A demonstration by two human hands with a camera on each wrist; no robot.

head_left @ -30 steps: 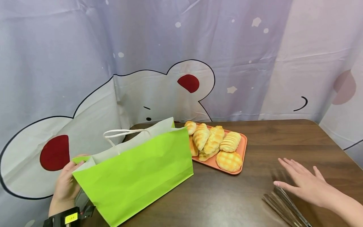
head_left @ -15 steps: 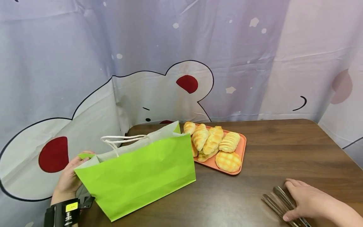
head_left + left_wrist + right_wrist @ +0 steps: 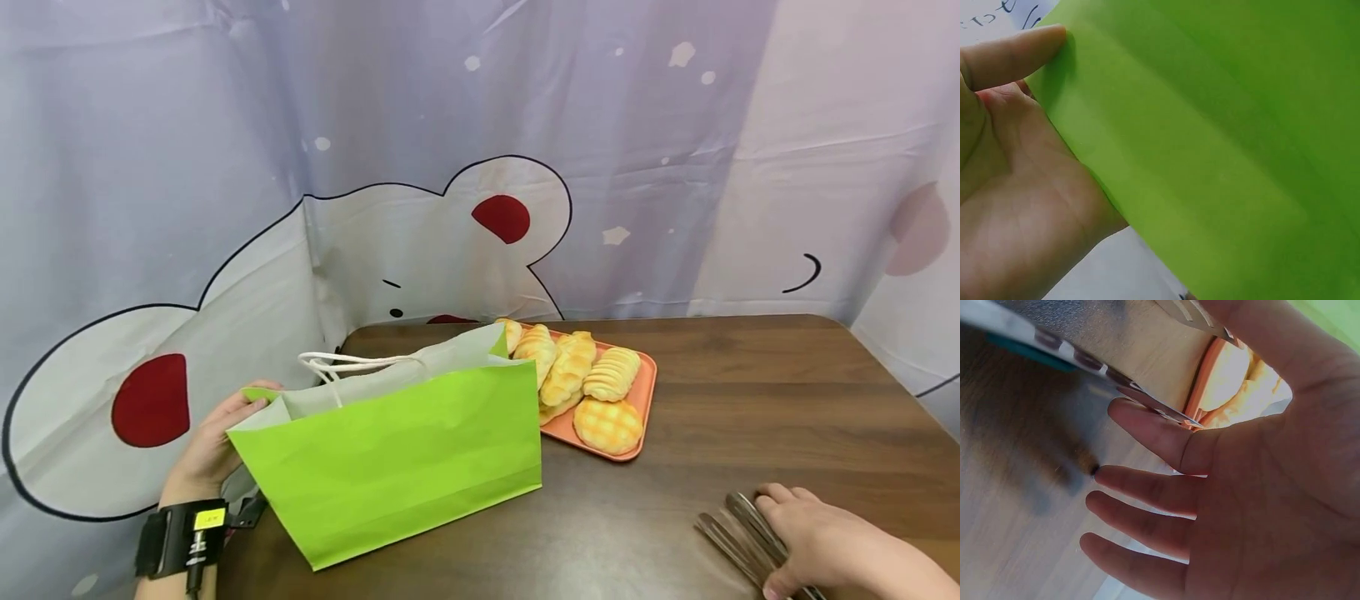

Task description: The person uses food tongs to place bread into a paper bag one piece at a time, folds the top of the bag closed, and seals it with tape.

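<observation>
A lime-green paper bag with white rope handles and a pale inside stands tilted at the left of the head view. My left hand pinches its upper left edge, the thumb flat on the green side in the left wrist view. Metal tongs lie with their two arms apart on the table at lower right. Over them is my right hand, its thumb and fingers spread to either side. In the right wrist view the fingers are nearly straight, the index finger right at one tong arm.
An orange tray with several bread pieces stands at mid-table, partly hidden behind the bag. The brown wooden table meets a patterned cloth at its back edge. A black device is strapped round the left wrist.
My right hand has come down from above the tongs to their arms, its fingers lower and nearer. My left hand has shifted the bag rightward, and it covers more of the tray.
</observation>
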